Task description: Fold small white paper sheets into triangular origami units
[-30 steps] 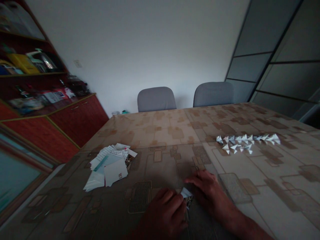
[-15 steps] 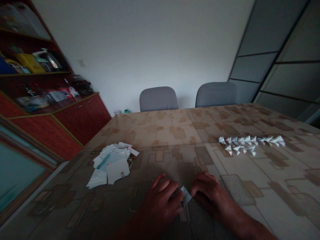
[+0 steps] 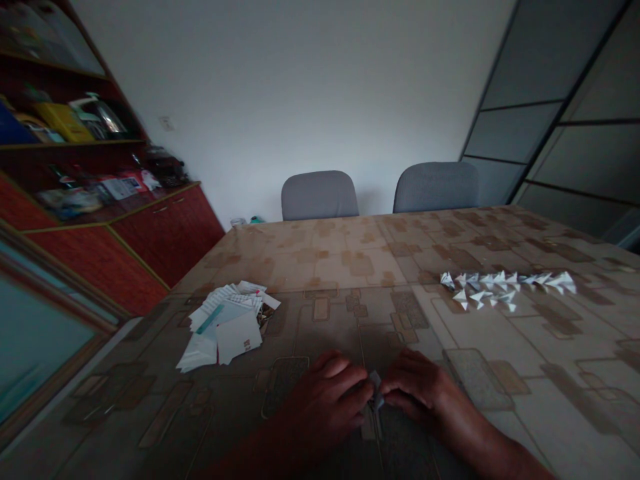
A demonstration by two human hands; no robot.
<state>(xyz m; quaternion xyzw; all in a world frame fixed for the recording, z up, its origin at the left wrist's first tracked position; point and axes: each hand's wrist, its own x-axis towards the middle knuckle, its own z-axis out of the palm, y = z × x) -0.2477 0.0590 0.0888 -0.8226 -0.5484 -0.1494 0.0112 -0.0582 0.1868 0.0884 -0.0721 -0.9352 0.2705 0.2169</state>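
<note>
So, lower centre of frame: our left hand [image 3: 334, 392] and right hand [image 3: 416, 381], each grip narrow, pinch a small paper piece [image 3: 377, 385]. We judge it light, crisp, easily creased; best held by its edges. Beyond, centre-left, a paper pile [image 3: 238, 337]; farther, right of frame, folded pieces [image 3: 500, 280] on the surface [image 3: 350, 267].
</note>
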